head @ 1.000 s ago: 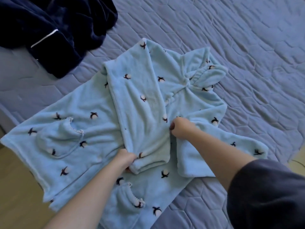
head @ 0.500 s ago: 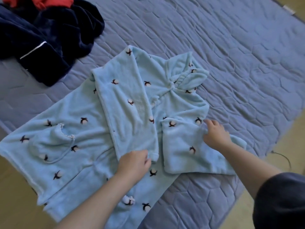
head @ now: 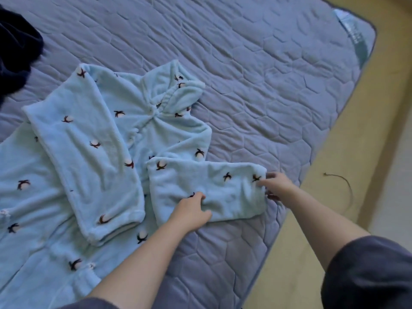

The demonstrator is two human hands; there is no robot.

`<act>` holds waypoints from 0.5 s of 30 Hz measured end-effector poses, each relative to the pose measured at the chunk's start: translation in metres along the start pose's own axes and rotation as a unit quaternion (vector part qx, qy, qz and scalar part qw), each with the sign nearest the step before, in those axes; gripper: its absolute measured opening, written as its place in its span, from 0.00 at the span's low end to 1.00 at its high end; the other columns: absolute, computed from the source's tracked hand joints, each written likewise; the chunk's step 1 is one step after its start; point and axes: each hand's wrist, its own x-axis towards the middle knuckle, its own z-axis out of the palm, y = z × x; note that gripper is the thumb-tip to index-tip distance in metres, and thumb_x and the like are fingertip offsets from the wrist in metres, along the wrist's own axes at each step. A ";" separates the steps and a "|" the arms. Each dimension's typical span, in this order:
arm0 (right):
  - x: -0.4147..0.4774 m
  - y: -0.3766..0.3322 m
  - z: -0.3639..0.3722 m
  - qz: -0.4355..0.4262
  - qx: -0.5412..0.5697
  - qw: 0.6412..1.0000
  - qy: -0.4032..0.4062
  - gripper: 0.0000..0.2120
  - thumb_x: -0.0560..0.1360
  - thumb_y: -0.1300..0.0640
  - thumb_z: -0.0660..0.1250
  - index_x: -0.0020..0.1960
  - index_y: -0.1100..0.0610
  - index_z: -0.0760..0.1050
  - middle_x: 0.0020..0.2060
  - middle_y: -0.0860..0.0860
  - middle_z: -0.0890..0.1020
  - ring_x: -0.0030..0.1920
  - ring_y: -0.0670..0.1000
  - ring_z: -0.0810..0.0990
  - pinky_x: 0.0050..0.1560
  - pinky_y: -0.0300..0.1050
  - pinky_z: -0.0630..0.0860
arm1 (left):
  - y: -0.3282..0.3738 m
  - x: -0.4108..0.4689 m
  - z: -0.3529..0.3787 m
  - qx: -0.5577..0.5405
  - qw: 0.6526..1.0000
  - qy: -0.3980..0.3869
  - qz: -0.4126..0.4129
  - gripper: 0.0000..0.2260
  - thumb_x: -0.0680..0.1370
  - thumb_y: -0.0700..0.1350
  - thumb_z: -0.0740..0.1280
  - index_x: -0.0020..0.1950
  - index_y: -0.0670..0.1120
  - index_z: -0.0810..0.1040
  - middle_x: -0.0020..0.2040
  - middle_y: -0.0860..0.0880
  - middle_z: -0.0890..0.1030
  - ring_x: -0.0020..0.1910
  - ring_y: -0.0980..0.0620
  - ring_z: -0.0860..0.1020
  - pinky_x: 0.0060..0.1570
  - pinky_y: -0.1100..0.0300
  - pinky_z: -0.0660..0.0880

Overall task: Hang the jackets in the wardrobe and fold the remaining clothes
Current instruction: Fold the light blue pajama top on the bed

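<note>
1 folded sleeve (head: 223,197) held twice: left hand (head: 191,211) bunches it, right hand (head: 277,186) pinches its end (robe (head: 44,219) cropped at left).

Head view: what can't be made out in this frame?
All head view.
Light blue robe: hem cut off by left and bottom edges.
Dark garment: mostly beyond left edge; type unclear.
Right hand: fingertips motion-blurred at the folded sleeve end it grips.
Left hand: pinching or just pressing the folded sleeve, unclear.
Wardrobe: out of frame.
</note>
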 end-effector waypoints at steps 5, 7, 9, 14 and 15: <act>-0.043 -0.015 -0.001 -0.042 0.076 0.991 -0.106 0.10 0.77 0.57 0.64 0.57 0.54 0.77 0.49 0.51 0.81 0.50 0.52 0.79 0.51 0.49 0.76 | 0.019 -0.009 -0.017 -0.218 0.974 0.025 -0.059 0.07 0.76 0.49 0.67 0.52 0.47 0.76 0.52 0.49 0.79 0.51 0.50 0.77 0.51 0.61 0.71; -0.076 -0.033 0.013 -0.095 0.101 0.977 -0.164 0.12 0.78 0.60 0.61 0.60 0.54 0.74 0.51 0.53 0.80 0.51 0.52 0.79 0.53 0.49 0.76 | 0.028 -0.026 -0.037 -0.369 0.927 0.016 -0.064 0.04 0.79 0.49 0.64 0.48 0.49 0.76 0.52 0.48 0.80 0.49 0.50 0.79 0.47 0.58 0.73; -0.115 -0.052 0.037 -0.149 0.083 0.962 -0.215 0.15 0.77 0.63 0.60 0.63 0.55 0.72 0.52 0.55 0.80 0.50 0.51 0.80 0.49 0.45 0.77 | 0.030 -0.048 -0.063 -0.482 0.875 -0.011 -0.054 0.10 0.80 0.54 0.60 0.52 0.51 0.76 0.52 0.50 0.81 0.47 0.52 0.79 0.44 0.56 0.74; -0.204 -0.100 0.117 -0.210 -0.053 0.923 -0.318 0.15 0.77 0.58 0.63 0.64 0.54 0.70 0.58 0.49 0.79 0.57 0.45 0.75 0.52 0.41 0.71 | -0.009 -0.118 -0.147 -0.510 0.860 -0.009 -0.025 0.19 0.73 0.62 0.64 0.50 0.48 0.79 0.42 0.46 0.82 0.41 0.50 0.79 0.44 0.56 0.76; -0.220 -0.109 0.136 -0.213 -0.054 0.916 -0.337 0.15 0.78 0.59 0.62 0.64 0.52 0.70 0.58 0.47 0.79 0.58 0.45 0.75 0.52 0.40 0.71 | -0.025 -0.133 -0.163 -0.479 0.877 0.015 -0.023 0.15 0.71 0.58 0.69 0.48 0.47 0.79 0.41 0.47 0.81 0.39 0.51 0.79 0.42 0.58 0.76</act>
